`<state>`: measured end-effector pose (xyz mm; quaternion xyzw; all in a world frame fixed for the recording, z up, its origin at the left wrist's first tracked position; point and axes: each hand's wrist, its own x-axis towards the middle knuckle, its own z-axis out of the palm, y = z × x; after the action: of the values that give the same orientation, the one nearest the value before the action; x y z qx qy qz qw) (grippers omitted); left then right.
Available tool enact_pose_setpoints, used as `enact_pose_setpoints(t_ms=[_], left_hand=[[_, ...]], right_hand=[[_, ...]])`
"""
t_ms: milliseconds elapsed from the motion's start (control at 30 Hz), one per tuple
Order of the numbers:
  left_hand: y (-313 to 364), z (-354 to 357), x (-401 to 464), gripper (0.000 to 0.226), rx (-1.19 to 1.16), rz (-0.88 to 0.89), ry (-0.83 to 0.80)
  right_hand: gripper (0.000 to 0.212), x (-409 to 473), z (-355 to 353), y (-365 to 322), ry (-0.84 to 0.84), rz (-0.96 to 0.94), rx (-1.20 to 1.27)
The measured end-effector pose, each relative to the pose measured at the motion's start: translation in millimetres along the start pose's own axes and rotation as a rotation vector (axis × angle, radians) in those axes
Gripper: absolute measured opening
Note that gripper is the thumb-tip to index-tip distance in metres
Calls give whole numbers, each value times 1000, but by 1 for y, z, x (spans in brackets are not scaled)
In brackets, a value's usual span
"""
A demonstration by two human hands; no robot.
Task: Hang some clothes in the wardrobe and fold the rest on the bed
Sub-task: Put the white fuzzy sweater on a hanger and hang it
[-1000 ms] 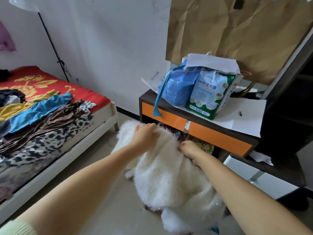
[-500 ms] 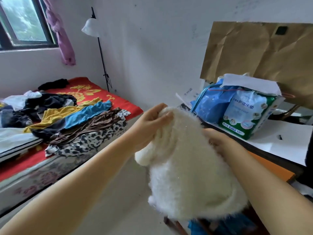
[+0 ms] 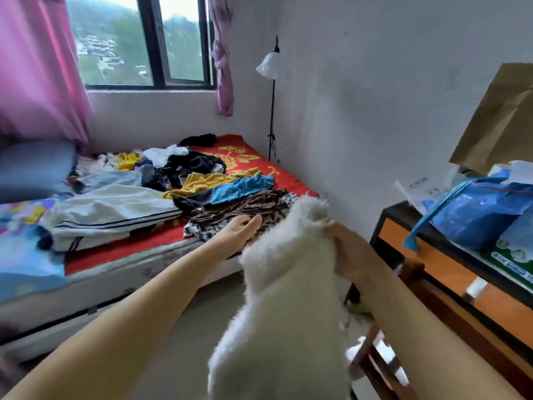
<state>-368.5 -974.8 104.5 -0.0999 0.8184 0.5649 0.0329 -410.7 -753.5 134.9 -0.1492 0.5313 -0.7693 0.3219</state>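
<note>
A fluffy white garment [image 3: 288, 284] hangs in front of me, held up near its top edge by my right hand [image 3: 347, 249], whose fingers grip the fur. My left hand [image 3: 240, 229] is beside the garment's left edge with its fingers straight and nothing in them. Behind lies the bed [image 3: 251, 157] with a red and gold cover, strewn with several loose clothes: a white striped piece [image 3: 109, 212], a yellow one [image 3: 202, 181], a blue one [image 3: 242, 186], a brown one [image 3: 245, 206] and a dark heap [image 3: 190, 166].
A dark and orange cabinet [image 3: 450, 264] stands at the right, carrying a blue plastic bag [image 3: 478, 215] and papers, with brown paper [image 3: 499, 122] on the wall. A floor lamp [image 3: 269, 64] stands by the bed's far corner. Window and pink curtains [image 3: 37, 70] at the back.
The view has swung left toward the bed and window. My left hand has let go of the white garment and straightened out; my right hand has lifted the garment higher.
</note>
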Motion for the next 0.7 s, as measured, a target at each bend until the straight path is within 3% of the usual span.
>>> enact_pose_setpoints(t_ms=[100,167,233,300,400,467,567,633,700], left_hand=[[-52,-21,-16,60,-162,-182,-236],[-88,-28,-29,49,-169,-188,-308],[-115,-35,-45,53,-187,-214,-249],[-131,-47,-60,74,-185,-243,-158],[-144,-68,-73,87,-57,-185,-101],[-150,-78,-80,68,-70,-185,-171],[-157,-86,-97,29,-118,-251,-306],[-154,-94,-108,34,-180,-263,-226],[-154,-112,-115,45,-405,-284,-56]], right_hand=[[21,12,44,31,-183,85,-113],[17,17,67,45,-262,126,-149],[16,24,82,52,-290,136,-135],[13,30,93,55,-313,138,-103],[16,38,109,60,-377,143,-5],[32,44,119,64,-420,155,44],[37,63,125,74,-408,167,57],[31,81,120,81,-363,162,44],[18,104,111,91,-284,151,-4]])
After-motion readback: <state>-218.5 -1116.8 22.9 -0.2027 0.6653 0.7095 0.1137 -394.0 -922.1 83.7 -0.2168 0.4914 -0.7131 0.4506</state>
